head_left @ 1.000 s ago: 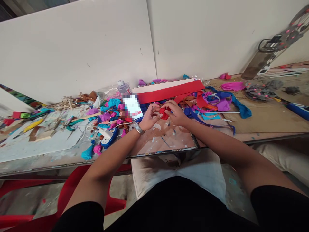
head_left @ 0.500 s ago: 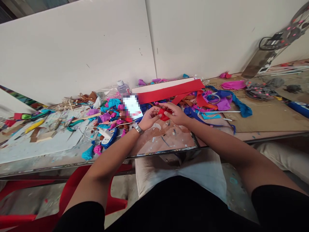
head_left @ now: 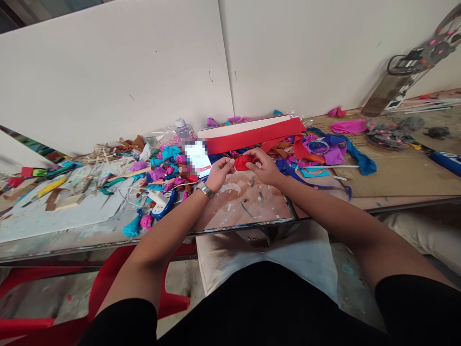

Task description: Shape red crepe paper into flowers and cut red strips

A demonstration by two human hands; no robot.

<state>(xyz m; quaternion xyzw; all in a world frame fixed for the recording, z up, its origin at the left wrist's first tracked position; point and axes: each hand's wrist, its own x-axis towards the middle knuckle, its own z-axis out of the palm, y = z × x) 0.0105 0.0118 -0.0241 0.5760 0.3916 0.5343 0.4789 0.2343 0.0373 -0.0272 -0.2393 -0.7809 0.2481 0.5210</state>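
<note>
A small bunched piece of red crepe paper (head_left: 243, 162) is held between my two hands above the table. My right hand (head_left: 264, 166) grips it from the right, thumb below and fingers over the top. At its left end, the fingers of my left hand (head_left: 220, 173) are pinched together on what looks like its edge or tail; the exact contact is too small to see. A phone (head_left: 198, 156) with a lit screen stands just left of my left hand. Behind my hands lies a long red strip (head_left: 255, 135).
Coloured paper scraps (head_left: 162, 170) are heaped to the left, near a blue-and-white power strip (head_left: 163, 205). A clear bottle (head_left: 184, 129) stands behind the phone. To the right are a roll of tape (head_left: 319, 146), cardboard (head_left: 389, 178) and a grey water bottle (head_left: 382, 93). The table's front edge runs close below.
My left hand has drawn slightly left, away from my right hand, and its fingers have closed into a pinch. More of the red crepe paper now shows between the hands.
</note>
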